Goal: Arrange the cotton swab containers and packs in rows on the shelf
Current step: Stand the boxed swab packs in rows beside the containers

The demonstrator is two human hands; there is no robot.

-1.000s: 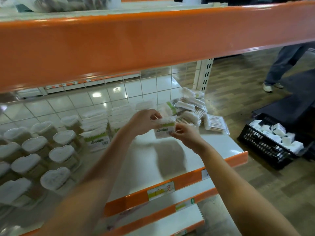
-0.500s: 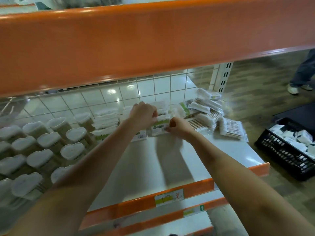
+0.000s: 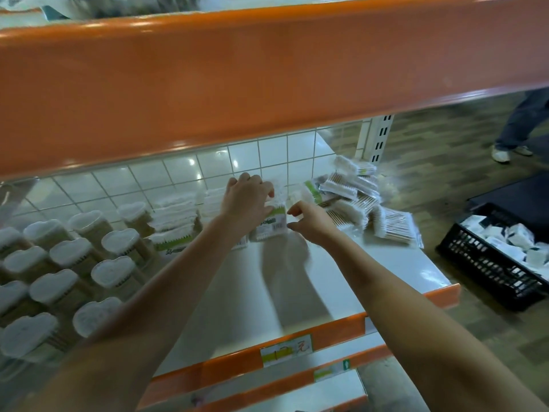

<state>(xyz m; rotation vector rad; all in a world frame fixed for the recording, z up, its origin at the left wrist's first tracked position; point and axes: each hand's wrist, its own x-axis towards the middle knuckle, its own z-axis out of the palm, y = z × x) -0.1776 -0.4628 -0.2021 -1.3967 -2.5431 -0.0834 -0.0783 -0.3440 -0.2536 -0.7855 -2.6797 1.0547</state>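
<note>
A cotton swab pack [image 3: 271, 226] with a green label stands upright on the white shelf [image 3: 371, 263], at the right end of a row of like packs [image 3: 175, 221]. My left hand [image 3: 246, 200] grips its top from above with curled fingers. At its right edge, my right hand [image 3: 309, 223] pinches it between thumb and finger. Several heart-lidded swab containers [image 3: 114, 242] stand in rows at the left. A loose heap of packs [image 3: 353, 197] lies to the right of my hands.
The orange beam of the upper shelf [image 3: 267, 69] hangs low across the view. A black crate [image 3: 490, 263] of white packets sits on the floor to the right. Another person's legs [image 3: 517, 126] stand at the far right.
Both hands carried the pack from mid-air back and down to the shelf, setting it upright beside the row of packs.
</note>
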